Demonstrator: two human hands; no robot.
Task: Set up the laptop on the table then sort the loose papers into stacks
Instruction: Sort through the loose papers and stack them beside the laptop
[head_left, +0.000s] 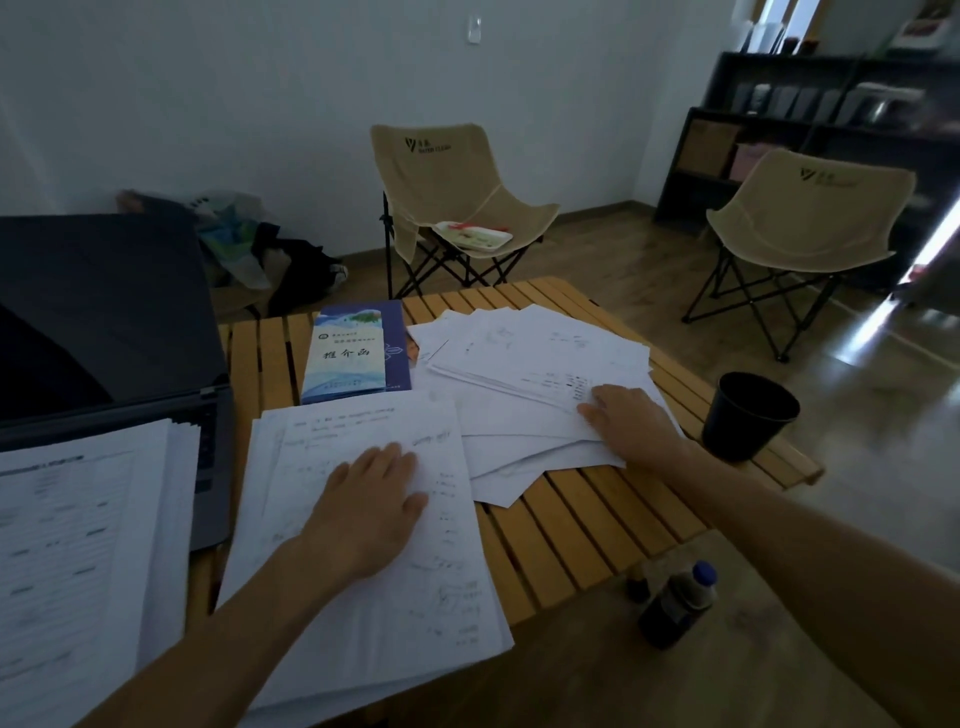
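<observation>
On the slatted table (597, 514), the right hand (631, 421) lies flat-fingered on the loose papers (535, 358), which fan away beyond its fingertips; the left hand (371, 512) presses the near stack (363, 597), holding nothing.

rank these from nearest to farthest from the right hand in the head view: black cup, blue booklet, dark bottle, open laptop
From the right hand:
1. black cup, just to its right by the table edge
2. blue booklet, to its left, farther back
3. dark bottle, on the floor below
4. open laptop, far left
</observation>
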